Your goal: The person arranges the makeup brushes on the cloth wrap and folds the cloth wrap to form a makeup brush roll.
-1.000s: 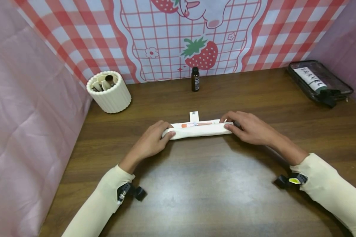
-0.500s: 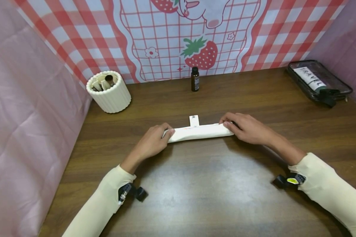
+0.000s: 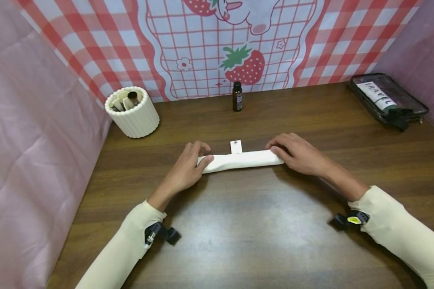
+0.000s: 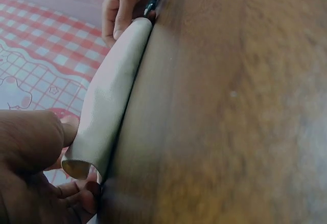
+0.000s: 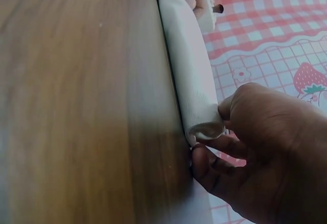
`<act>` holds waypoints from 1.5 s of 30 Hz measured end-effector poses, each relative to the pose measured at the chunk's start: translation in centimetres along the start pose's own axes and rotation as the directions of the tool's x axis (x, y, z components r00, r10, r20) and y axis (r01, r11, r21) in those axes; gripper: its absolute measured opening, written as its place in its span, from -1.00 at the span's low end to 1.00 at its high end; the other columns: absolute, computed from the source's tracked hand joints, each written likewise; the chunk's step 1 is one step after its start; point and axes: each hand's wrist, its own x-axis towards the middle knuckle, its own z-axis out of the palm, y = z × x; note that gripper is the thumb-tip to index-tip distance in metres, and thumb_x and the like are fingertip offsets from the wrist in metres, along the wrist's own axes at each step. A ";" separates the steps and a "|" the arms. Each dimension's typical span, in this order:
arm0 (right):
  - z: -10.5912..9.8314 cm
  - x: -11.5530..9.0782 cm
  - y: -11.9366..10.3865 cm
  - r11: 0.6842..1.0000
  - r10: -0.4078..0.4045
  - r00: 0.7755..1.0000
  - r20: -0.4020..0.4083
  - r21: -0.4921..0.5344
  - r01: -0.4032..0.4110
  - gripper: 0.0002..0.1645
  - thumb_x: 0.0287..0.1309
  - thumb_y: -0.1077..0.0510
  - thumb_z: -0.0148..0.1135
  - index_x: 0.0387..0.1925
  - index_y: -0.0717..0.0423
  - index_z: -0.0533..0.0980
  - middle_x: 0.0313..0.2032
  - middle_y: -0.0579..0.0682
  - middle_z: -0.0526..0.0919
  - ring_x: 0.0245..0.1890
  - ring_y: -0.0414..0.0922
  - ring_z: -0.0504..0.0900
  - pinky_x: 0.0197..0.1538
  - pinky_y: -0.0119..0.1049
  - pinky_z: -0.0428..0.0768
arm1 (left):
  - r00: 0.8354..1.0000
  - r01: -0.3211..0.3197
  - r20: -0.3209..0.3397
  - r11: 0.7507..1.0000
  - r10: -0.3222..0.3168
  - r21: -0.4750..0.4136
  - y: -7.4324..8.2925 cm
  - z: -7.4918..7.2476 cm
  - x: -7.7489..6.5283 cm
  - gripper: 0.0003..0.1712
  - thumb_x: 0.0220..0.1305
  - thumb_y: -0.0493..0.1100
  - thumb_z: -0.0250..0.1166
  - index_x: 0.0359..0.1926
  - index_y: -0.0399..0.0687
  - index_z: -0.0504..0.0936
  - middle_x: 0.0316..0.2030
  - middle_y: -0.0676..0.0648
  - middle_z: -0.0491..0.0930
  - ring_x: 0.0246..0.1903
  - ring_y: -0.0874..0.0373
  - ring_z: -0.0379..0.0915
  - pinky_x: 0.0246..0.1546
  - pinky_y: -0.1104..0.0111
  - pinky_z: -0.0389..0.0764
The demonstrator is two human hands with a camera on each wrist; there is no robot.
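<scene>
A white roll-up pouch (image 3: pixel 244 160), rolled into a long tube, lies crosswise on the wooden table. From its far side sticks out a small strap with a metal snap (image 3: pixel 236 147). My left hand (image 3: pixel 186 166) grips the tube's left end, thumb on top and fingers beyond it, the index finger somewhat lifted. At the opposite end my right hand (image 3: pixel 299 154) holds it the same way, with the thumb on the near face. Both wrist views show the hollow ends of the roll (image 4: pixel 104 106), pinched between thumb and fingers. Whatever is inside is hidden.
Behind the pouch stands a small dark bottle (image 3: pixel 237 96). A ribbed cream cup (image 3: pixel 133 116) with makeup brushes is at the back left. A clear black-edged bag (image 3: pixel 388 100) labelled TRAVEL lies back right. A strawberry-print cloth (image 3: pixel 188 48) hangs behind the table.
The pouch has been rolled over, covering the orange-tipped stick that showed inside a second ago. The left fingers have lifted a little; the right hand has shifted slightly left.
</scene>
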 end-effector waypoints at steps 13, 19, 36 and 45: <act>0.5 0.9 -0.1 1.000 0.017 0.999 0.049 0.002 -0.017 -0.75 0.50 0.17 0.04 -0.01 0.03 0.63 -0.06 -0.02 0.65 0.03 -0.01 0.52 0.12 0.02 0.38 | 1.000 -0.003 0.031 0.998 0.001 0.066 0.0 0.2 0.0 -0.56 0.40 0.10 0.27 0.03 -0.16 0.67 -0.15 -0.11 0.45 -0.11 0.01 0.32 -0.04 0.17 0.38; 0.2 1.0 -0.2 0.999 0.004 0.992 0.127 0.044 -0.010 -0.69 0.54 0.05 0.00 0.01 -0.01 0.64 -0.08 -0.05 0.60 -0.03 -0.08 0.48 0.01 -0.03 0.41 | 0.999 0.010 0.053 0.998 -0.013 0.067 0.2 0.1 0.0 -0.61 0.40 0.08 0.29 -0.02 -0.15 0.67 -0.13 -0.10 0.44 -0.03 0.00 0.28 0.04 0.14 0.37; -0.4 0.9 -1.0 0.998 -0.039 0.978 0.204 0.062 0.027 -0.70 0.45 -0.06 0.13 0.04 -0.03 0.60 -0.11 -0.14 0.61 -0.10 -0.18 0.53 -0.06 -0.11 0.49 | 0.999 -0.037 -0.017 0.997 0.038 0.064 0.7 0.2 -0.2 -0.75 0.32 -0.01 0.38 -0.15 -0.07 0.64 -0.12 -0.03 0.39 -0.02 0.04 0.18 -0.01 0.20 0.36; -0.2 0.9 -1.4 0.992 -0.120 0.981 0.154 -0.031 0.126 -0.65 0.38 -0.10 0.23 0.05 -0.02 0.64 -0.15 -0.19 0.57 -0.12 -0.22 0.45 -0.08 -0.17 0.47 | 0.987 -0.102 -0.120 0.992 0.111 0.079 0.4 0.4 0.0 -0.82 0.28 -0.08 0.42 -0.21 -0.05 0.65 -0.17 -0.03 0.38 -0.06 0.01 0.16 -0.06 0.23 0.33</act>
